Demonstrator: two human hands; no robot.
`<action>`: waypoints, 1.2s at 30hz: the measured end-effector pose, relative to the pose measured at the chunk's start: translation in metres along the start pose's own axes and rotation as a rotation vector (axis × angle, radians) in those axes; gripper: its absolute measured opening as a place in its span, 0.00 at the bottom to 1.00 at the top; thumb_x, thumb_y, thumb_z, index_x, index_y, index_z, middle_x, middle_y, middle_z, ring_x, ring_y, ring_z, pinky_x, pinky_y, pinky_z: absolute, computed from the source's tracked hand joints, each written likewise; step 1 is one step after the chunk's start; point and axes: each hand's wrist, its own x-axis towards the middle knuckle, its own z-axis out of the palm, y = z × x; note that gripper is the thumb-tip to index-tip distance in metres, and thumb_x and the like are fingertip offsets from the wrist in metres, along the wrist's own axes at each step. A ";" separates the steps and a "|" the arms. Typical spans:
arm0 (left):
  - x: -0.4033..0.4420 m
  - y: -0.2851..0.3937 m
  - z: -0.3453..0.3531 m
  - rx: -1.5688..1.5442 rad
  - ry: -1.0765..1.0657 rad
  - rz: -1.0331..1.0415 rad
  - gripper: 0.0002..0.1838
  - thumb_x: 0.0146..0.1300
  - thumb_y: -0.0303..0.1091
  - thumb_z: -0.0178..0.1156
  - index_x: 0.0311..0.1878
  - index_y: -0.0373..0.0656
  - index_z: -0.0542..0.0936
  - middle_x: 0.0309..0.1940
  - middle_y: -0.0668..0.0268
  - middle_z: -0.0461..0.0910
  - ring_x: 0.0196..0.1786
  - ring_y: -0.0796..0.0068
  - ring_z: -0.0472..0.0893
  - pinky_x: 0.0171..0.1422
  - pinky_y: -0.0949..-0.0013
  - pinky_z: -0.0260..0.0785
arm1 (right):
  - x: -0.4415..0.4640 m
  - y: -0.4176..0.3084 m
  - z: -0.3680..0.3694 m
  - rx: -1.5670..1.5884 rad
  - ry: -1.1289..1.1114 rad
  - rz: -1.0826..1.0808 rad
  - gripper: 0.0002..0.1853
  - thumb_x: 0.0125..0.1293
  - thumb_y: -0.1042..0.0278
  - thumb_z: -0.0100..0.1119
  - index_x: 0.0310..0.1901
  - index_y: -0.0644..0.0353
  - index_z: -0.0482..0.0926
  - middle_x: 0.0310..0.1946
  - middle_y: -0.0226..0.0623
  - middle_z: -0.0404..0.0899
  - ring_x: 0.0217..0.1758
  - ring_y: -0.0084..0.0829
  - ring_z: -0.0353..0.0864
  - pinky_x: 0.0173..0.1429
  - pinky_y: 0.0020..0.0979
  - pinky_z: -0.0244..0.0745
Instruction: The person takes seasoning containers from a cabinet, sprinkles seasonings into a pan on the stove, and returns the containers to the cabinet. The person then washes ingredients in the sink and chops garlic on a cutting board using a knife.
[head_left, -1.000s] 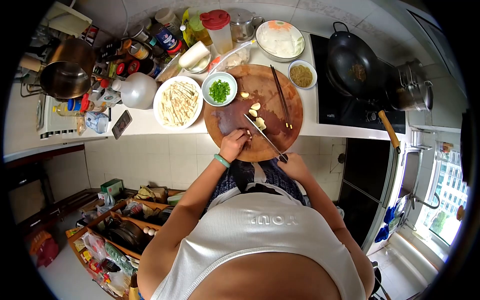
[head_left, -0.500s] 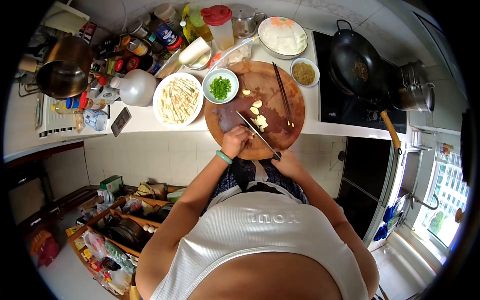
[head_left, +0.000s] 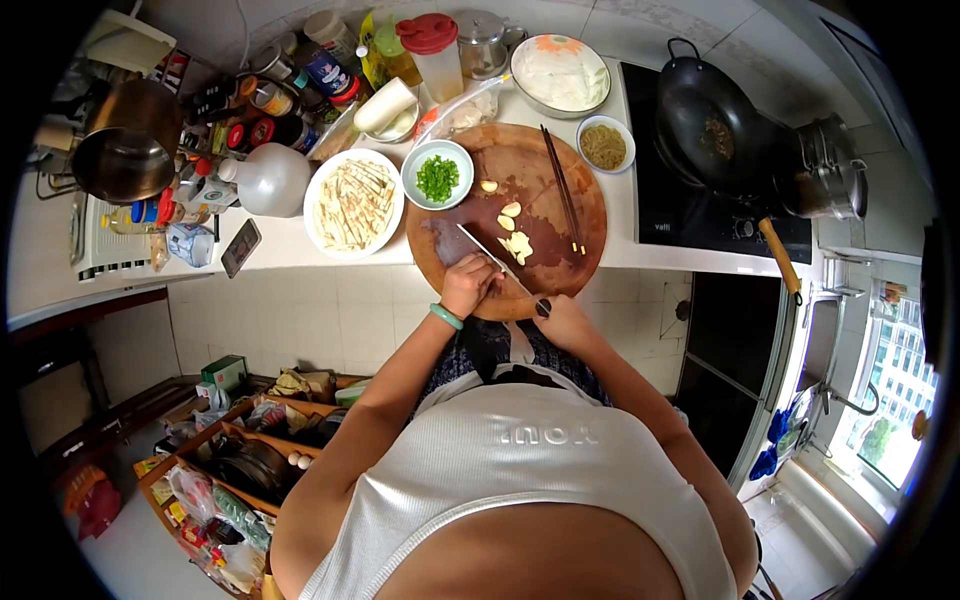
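Note:
My right hand [head_left: 563, 322] is closed round the dark handle of a kitchen knife [head_left: 497, 260]. Its blade slants up and left over the round wooden cutting board [head_left: 440, 232]. Against the blade's left side, my left hand [head_left: 472, 284] has its fingers curled and pressed down on a garlic clove, mostly hidden by the fingertips. Just beyond the blade lie garlic slices [head_left: 517, 247]. Whole peeled garlic cloves [head_left: 511, 209] rest farther up the board, one more [head_left: 489, 186] above them. A bowl of chopped green onion [head_left: 437, 178] stands on the board's upper left.
Chopsticks [head_left: 563, 190] lie along the board's right side. Left of it stands a plate of pale strips [head_left: 354, 204]. Behind are a small bowl [head_left: 605, 144] and a large bowl [head_left: 560, 75]. A wok [head_left: 712, 125] sits on the stove at right, its wooden handle [head_left: 779, 257] jutting forward.
The knife has shifted left and its tip now points farther left, nearer my left fingers. My right hand moved slightly left with it. My left hand stays nearly in place.

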 end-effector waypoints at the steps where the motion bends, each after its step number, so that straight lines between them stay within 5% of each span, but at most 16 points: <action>1: 0.001 -0.002 0.001 0.005 0.016 0.015 0.07 0.46 0.29 0.71 0.28 0.39 0.82 0.27 0.63 0.80 0.35 0.63 0.81 0.39 0.65 0.74 | 0.003 0.002 0.001 0.005 -0.006 -0.011 0.11 0.54 0.68 0.59 0.37 0.66 0.79 0.30 0.57 0.79 0.36 0.56 0.79 0.42 0.43 0.74; 18: 0.001 0.005 -0.003 0.035 -0.012 0.041 0.06 0.47 0.27 0.68 0.30 0.42 0.83 0.31 0.67 0.80 0.38 0.67 0.81 0.39 0.68 0.75 | 0.006 0.007 -0.002 -0.012 -0.018 -0.002 0.12 0.55 0.67 0.60 0.39 0.64 0.80 0.31 0.56 0.79 0.38 0.56 0.80 0.42 0.45 0.75; 25: 0.011 -0.003 0.008 0.022 -0.046 -0.109 0.07 0.49 0.30 0.69 0.32 0.41 0.82 0.31 0.67 0.80 0.37 0.65 0.81 0.38 0.65 0.74 | 0.005 0.018 -0.006 -0.020 0.039 -0.019 0.11 0.54 0.67 0.60 0.34 0.67 0.79 0.29 0.57 0.79 0.36 0.56 0.80 0.41 0.45 0.75; 36: 0.010 0.000 -0.001 0.058 -0.087 0.074 0.10 0.46 0.25 0.64 0.36 0.41 0.84 0.35 0.66 0.81 0.39 0.64 0.81 0.42 0.66 0.76 | -0.005 -0.002 -0.020 -0.056 0.002 -0.006 0.12 0.55 0.66 0.60 0.35 0.66 0.80 0.31 0.57 0.79 0.38 0.56 0.80 0.44 0.46 0.75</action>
